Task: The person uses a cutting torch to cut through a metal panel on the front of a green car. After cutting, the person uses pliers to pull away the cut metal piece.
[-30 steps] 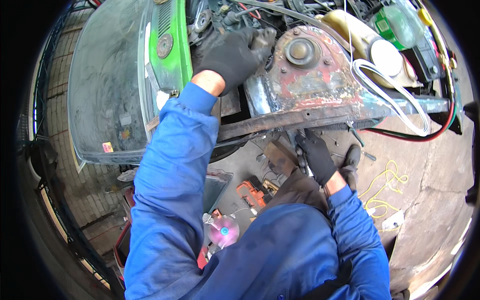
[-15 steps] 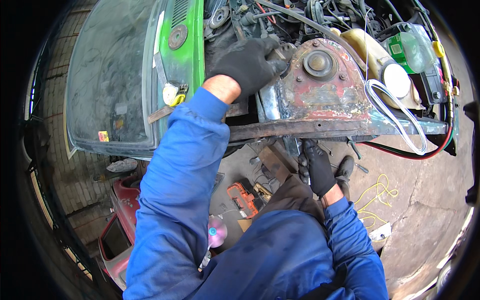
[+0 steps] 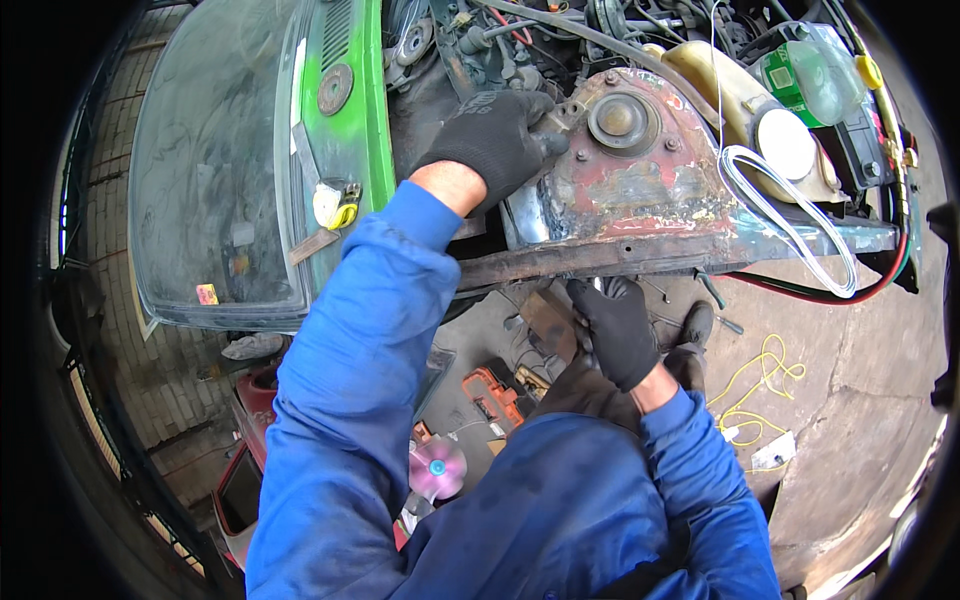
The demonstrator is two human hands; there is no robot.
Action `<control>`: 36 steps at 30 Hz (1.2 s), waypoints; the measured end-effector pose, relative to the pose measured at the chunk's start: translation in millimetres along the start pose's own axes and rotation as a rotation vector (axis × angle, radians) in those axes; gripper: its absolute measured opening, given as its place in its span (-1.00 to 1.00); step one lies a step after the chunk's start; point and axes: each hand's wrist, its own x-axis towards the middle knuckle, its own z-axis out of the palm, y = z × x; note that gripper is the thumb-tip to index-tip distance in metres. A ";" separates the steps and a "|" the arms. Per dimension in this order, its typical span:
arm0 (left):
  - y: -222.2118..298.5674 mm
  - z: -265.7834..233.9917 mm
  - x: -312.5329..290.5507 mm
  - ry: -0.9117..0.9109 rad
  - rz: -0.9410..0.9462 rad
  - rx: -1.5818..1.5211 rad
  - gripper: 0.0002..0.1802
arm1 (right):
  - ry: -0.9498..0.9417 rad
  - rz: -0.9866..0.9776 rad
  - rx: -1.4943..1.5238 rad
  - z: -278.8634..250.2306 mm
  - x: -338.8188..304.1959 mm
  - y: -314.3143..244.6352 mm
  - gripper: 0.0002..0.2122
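Note:
My left hand [image 3: 495,140], in a black glove, is closed with its fingers against a small worn metal piece [image 3: 568,115] beside the strut tower [image 3: 645,185]. Rust and patchy red paint cover the tower around its round top mount [image 3: 622,122]. Below the long fender rail [image 3: 590,260], my right hand [image 3: 618,335] is also gloved in black. Its fingers are closed round a slim silvery metal tool [image 3: 597,285], mostly hidden by the glove, so its kind does not show.
A tape measure [image 3: 336,205] lies by the windshield [image 3: 215,160] on the green cowl [image 3: 365,130]. White cable [image 3: 790,220] loops over the rail near a plastic reservoir [image 3: 785,145]. On the floor are an orange tool case [image 3: 495,392], a pink fan [image 3: 437,468] and a yellow cord [image 3: 765,385].
My right hand has risen closer to the rail, its tool now pointing up. My left hand stays by the strut tower, slightly lower against it. The view has shifted a little.

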 end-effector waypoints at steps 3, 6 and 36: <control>-1.8 -0.4 0.7 -0.091 -0.056 -0.045 -0.29 | 0.187 -0.233 -0.350 4.6 9.5 10.1 -0.81; -0.6 0.4 -3.7 -0.181 -0.128 0.005 -0.26 | 0.204 0.062 -0.031 3.5 12.5 10.9 -0.81; 8.9 12.1 -14.6 0.017 -0.047 0.048 -0.49 | -0.085 -0.116 -0.593 -15.6 -13.5 -4.7 -0.74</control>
